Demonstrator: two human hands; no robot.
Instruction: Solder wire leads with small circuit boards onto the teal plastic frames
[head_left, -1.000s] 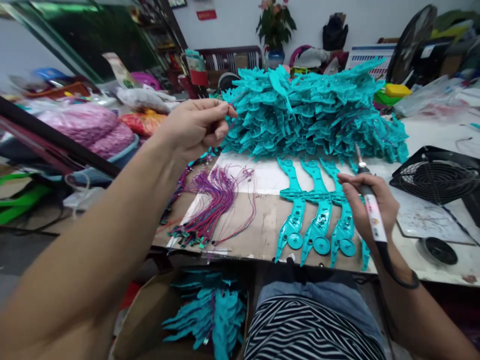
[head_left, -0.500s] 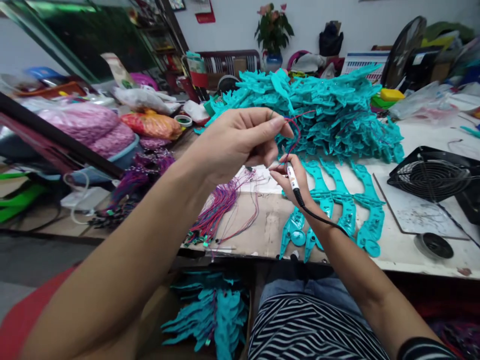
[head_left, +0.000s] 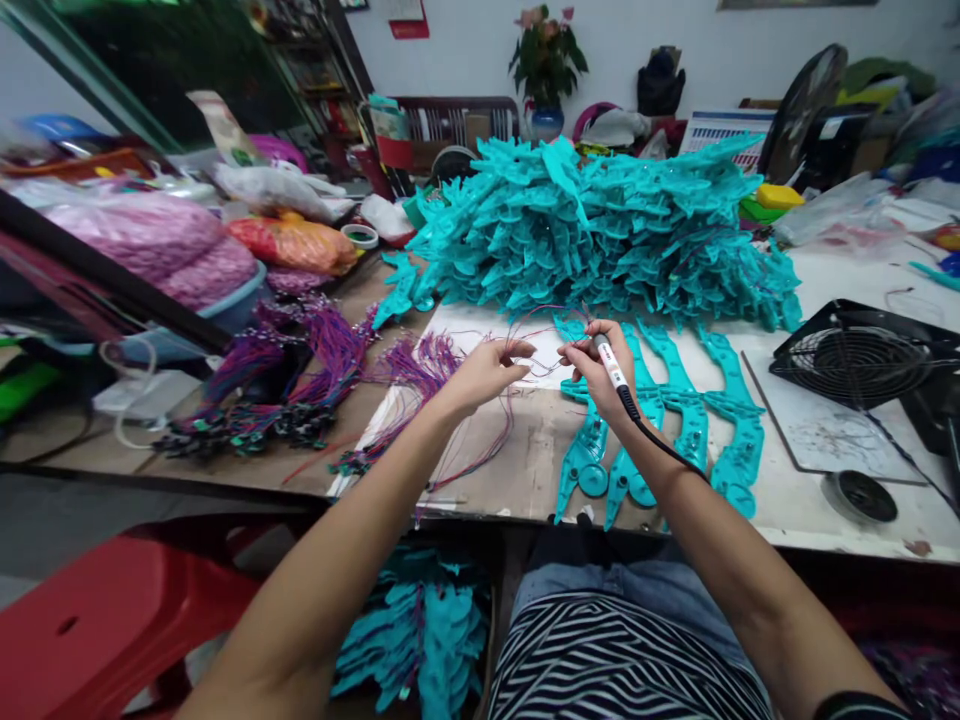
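Note:
My right hand (head_left: pixel 604 375) is closed around a pen-shaped soldering iron (head_left: pixel 611 362), whose black cord runs back along the forearm. Its thumb and forefinger pinch close to thin red and dark wires (head_left: pixel 551 308) that loop between my hands. To the left, my left hand (head_left: pixel 487 375) hovers above the table with its fingers curved and the thumb and forefinger apart. Beneath and beside it lies a bundle of red and purple wires (head_left: pixel 424 365). Several turquoise plastic parts (head_left: pixel 682 400) stand in a row just right of my right hand.
A big heap of turquoise parts (head_left: pixel 600 220) rises at the back. A black fan (head_left: pixel 862 350) and a small round tin (head_left: pixel 862 495) are on the right. More wire bundles (head_left: pixel 300 370) lie left; a red stool (head_left: pixel 105 620) stands below.
My left hand has come down and left from its raised place, where it pinched a red wire. My right hand has shifted slightly right and still grips the soldering iron.

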